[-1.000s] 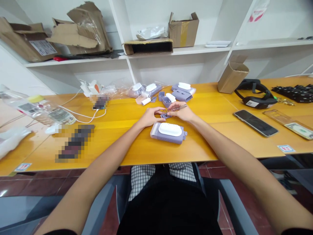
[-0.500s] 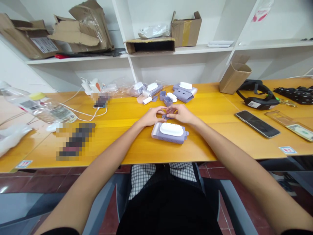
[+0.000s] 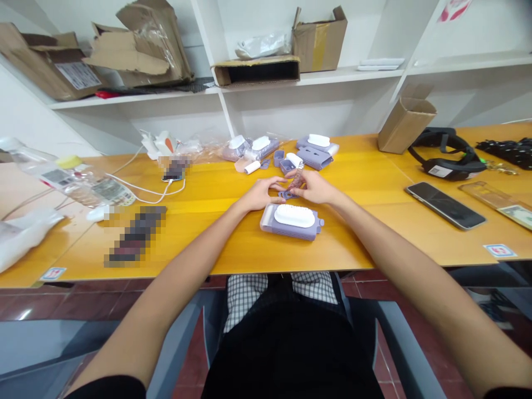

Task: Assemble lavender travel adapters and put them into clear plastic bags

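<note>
Over the middle of the table my left hand has thumb and fingers curved at the edge of a small flat purple part, closed on it as far as I can see. My right hand pinches a small see-through ridged piece, coil-like, just above that part. Its exact kind is hard to make out. Nearer to me lies a purple case with a white oval bristled brush head on top.
Behind the hands lie purple cups, a small white roller and more purple cases. A phone, a black headset and an upright carton are on the right. A plastic bottle lies left.
The see-through piece in my right hand is now more upright, a little above the flat purple part. My left hand stays beside the part. The whole view has shifted slightly.
</note>
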Demonstrator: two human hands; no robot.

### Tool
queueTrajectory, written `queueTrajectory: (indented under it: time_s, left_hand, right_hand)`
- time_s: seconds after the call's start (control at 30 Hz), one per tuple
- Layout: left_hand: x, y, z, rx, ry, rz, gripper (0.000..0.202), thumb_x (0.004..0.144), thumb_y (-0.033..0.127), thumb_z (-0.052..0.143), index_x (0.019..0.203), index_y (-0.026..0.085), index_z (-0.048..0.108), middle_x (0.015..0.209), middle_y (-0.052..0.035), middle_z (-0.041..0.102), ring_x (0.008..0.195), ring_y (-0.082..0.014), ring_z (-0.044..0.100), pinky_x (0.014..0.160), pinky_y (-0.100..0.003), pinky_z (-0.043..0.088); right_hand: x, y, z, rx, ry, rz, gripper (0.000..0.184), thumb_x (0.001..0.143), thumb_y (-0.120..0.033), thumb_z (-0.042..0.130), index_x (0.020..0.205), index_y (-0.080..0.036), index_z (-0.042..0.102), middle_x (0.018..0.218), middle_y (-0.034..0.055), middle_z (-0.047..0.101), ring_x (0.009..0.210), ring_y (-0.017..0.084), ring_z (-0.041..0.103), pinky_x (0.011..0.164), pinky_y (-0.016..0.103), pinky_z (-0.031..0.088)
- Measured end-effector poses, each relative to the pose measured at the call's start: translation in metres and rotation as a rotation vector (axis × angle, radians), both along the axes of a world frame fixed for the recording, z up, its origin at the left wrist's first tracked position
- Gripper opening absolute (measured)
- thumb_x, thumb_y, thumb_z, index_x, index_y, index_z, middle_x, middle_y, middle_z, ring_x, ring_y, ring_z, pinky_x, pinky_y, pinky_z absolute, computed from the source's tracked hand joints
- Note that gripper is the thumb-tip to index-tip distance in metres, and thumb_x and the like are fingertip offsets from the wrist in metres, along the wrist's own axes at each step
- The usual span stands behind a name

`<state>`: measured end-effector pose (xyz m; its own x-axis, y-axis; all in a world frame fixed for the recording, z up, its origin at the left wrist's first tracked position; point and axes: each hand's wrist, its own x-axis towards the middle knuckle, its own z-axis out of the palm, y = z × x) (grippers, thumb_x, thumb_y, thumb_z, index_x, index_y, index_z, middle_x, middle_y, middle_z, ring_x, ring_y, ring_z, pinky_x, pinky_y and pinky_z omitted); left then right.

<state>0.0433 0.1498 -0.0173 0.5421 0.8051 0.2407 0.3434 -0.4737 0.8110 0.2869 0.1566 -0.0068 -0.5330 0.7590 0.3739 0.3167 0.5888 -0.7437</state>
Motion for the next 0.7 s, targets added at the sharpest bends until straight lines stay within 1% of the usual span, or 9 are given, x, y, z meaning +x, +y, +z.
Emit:
queueTrajectory:
  time_s: [0.07, 0.13, 0.23, 0.3, 0.4, 0.5, 0.6, 0.7]
  left_hand:
    - [0.0004, -0.0004, 0.0002, -0.005, -0.005, -0.006, 0.069, 0.071, 0.03, 0.095, 0.131, 0.017, 0.066, 0.119, -0.016, 0.079, 0.117, -0.031, 0.075, 0.111, -0.047, 0.051]
    - [0.0007, -0.0011, 0.0008, -0.006, -0.012, -0.014, 0.065, 0.071, 0.029, 0.094, 0.129, 0.017, 0.066, 0.117, -0.0151, 0.079, 0.116, -0.0302, 0.075, 0.11, -0.046, 0.051]
    - [0.001, -0.0025, 0.0021, 0.018, -0.003, 0.004, 0.051, 0.071, 0.029, 0.093, 0.114, 0.017, 0.068, 0.114, -0.0129, 0.078, 0.113, -0.0287, 0.075, 0.106, -0.044, 0.053]
    - [0.0012, -0.0031, 0.0031, 0.047, 0.02, 0.02, 0.04, 0.072, 0.03, 0.092, 0.101, 0.017, 0.068, 0.11, -0.0105, 0.077, 0.111, -0.0275, 0.074, 0.104, -0.043, 0.053]
    - [0.0019, -0.0037, 0.0039, 0.073, 0.041, 0.016, 0.033, 0.073, 0.031, 0.09, 0.092, 0.016, 0.068, 0.103, -0.0073, 0.076, 0.107, -0.0255, 0.072, 0.104, -0.042, 0.052]
    - [0.0028, -0.0041, 0.0035, 0.074, 0.031, 0.014, 0.032, 0.073, 0.029, 0.09, 0.091, 0.016, 0.067, 0.101, -0.0065, 0.076, 0.105, -0.0245, 0.072, 0.103, -0.042, 0.052]
    - [0.0034, -0.0049, 0.0033, 0.067, 0.024, 0.015, 0.033, 0.073, 0.028, 0.09, 0.094, 0.016, 0.068, 0.104, -0.0073, 0.077, 0.106, -0.0249, 0.073, 0.104, -0.043, 0.053]
    - [0.0034, -0.0057, 0.0038, 0.054, 0.015, -0.001, 0.038, 0.073, 0.027, 0.091, 0.102, 0.016, 0.07, 0.111, -0.0095, 0.077, 0.109, -0.0257, 0.074, 0.103, -0.042, 0.054]
  right_hand:
    - [-0.0006, -0.0015, 0.0014, 0.01, -0.012, -0.01, 0.045, 0.079, -0.021, 0.077, 0.123, -0.017, 0.069, 0.095, 0.007, 0.077, 0.087, 0.026, 0.072, 0.084, 0.041, 0.058]
    - [-0.002, -0.0026, 0.0016, 0.02, -0.033, -0.013, 0.04, 0.077, -0.02, 0.076, 0.118, -0.018, 0.072, 0.092, 0.0056, 0.077, 0.084, 0.025, 0.071, 0.082, 0.039, 0.057]
    - [-0.004, -0.002, -0.0006, 0.01, -0.045, -0.01, 0.023, 0.078, -0.023, 0.075, 0.101, -0.019, 0.075, 0.086, 0.005, 0.077, 0.077, 0.023, 0.069, 0.077, 0.037, 0.056]
    - [-0.0042, 0.0001, -0.0029, -0.045, -0.013, -0.013, 0.017, 0.078, -0.029, 0.077, 0.092, -0.019, 0.074, 0.083, 0.0053, 0.077, 0.074, 0.022, 0.069, 0.074, 0.036, 0.056]
    - [-0.0022, 0.0039, -0.0052, -0.116, 0.009, -0.069, 0.022, 0.078, -0.038, 0.081, 0.084, -0.018, 0.073, 0.078, 0.0061, 0.077, 0.071, 0.021, 0.069, 0.068, 0.033, 0.055]
    - [0.0006, 0.0054, -0.0046, -0.104, -0.042, -0.158, 0.027, 0.079, -0.043, 0.082, 0.077, -0.018, 0.072, 0.073, 0.0067, 0.076, 0.068, 0.021, 0.068, 0.064, 0.032, 0.052]
    - [0.0015, 0.004, -0.0019, -0.051, -0.089, -0.234, 0.029, 0.079, -0.043, 0.084, 0.071, -0.019, 0.069, 0.069, 0.0054, 0.074, 0.065, 0.02, 0.065, 0.063, 0.032, 0.048]
    - [0.0003, 0.0023, 0.0007, 0.004, -0.139, -0.313, 0.036, 0.079, -0.045, 0.085, 0.064, -0.02, 0.064, 0.063, 0.0041, 0.07, 0.062, 0.019, 0.061, 0.062, 0.032, 0.044]
